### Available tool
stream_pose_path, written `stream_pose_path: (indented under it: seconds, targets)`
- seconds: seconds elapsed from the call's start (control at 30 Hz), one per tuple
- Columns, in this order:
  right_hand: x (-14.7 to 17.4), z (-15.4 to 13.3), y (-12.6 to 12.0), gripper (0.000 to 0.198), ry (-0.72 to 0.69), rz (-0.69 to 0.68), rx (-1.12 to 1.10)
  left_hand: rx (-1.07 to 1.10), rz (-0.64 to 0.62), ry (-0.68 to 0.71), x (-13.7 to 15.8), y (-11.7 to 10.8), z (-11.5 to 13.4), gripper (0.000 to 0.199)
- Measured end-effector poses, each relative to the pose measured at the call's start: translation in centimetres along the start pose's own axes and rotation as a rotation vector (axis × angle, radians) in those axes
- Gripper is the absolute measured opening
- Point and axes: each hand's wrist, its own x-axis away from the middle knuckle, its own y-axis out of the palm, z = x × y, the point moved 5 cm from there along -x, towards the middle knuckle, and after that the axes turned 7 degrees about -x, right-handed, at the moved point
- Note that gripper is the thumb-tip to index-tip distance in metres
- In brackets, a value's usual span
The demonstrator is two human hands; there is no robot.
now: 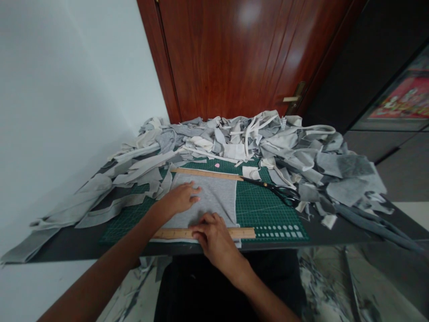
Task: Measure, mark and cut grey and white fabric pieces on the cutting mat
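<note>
The left hand [179, 199] lies flat, grip released, on grey fabric [214, 197]. The right hand [214, 237], also unclenched, presses a wooden ruler [241, 233]. The ruler's markings are too small to read.

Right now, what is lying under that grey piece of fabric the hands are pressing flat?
The grey fabric piece lies on a green cutting mat, whose grid shows around it. A wooden ruler lies across its near edge under the right hand. Anything beneath the cloth is hidden.

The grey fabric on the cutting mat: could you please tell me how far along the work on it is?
Done: a heap of grey scraps is piled behind. In hand: the grey fabric piece lies flat between two wooden rulers; the left hand presses it, the right hand holds the near ruler. Left: the scissors lie untouched beside it.
</note>
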Motion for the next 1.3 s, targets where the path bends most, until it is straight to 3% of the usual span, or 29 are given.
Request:
stream_pose_path:
  seconds: [0.13, 0.27, 0.33, 0.43, 0.6, 0.9, 1.3]
  targets:
    - [0.0, 0.1, -0.3, 0.019, -0.064, -0.025, -0.044, -0.127, 0.058, 0.047, -1.4, -1.2, 2.3, 0.03]
    - [-0.2, 0.3, -0.3, 0.021, -0.045, -0.018, -0.048, -0.094, 0.181, 0.288, -4.0, -1.8, 5.7, 0.029]
    - [-0.4, 0.3, -0.3, 0.022, -0.037, -0.037, -0.039, -0.05, 0.207, 0.366, -6.0, -1.6, 6.2, 0.035]
    - [-0.7, 0.1, -0.6, 0.021, -0.038, -0.072, -0.02, 0.037, 0.209, 0.359, -9.7, -1.0, 4.9, 0.037]
    - [-0.9, 0.1, -0.7, 0.021, -0.046, -0.099, -0.026, 0.244, 0.161, 0.318, -14.2, 0.3, 1.8, 0.024]
    - [-0.6, 0.4, -0.4, 0.022, -0.038, -0.051, -0.039, 0.351, 0.204, 0.276, -14.3, 2.0, 0.3, 0.022]
    - [-3.6, 1.1, -0.4, 0.019, -0.064, -0.056, 0.031, 0.414, 0.28, 0.269, -16.5, 1.7, -2.0, 0.026]
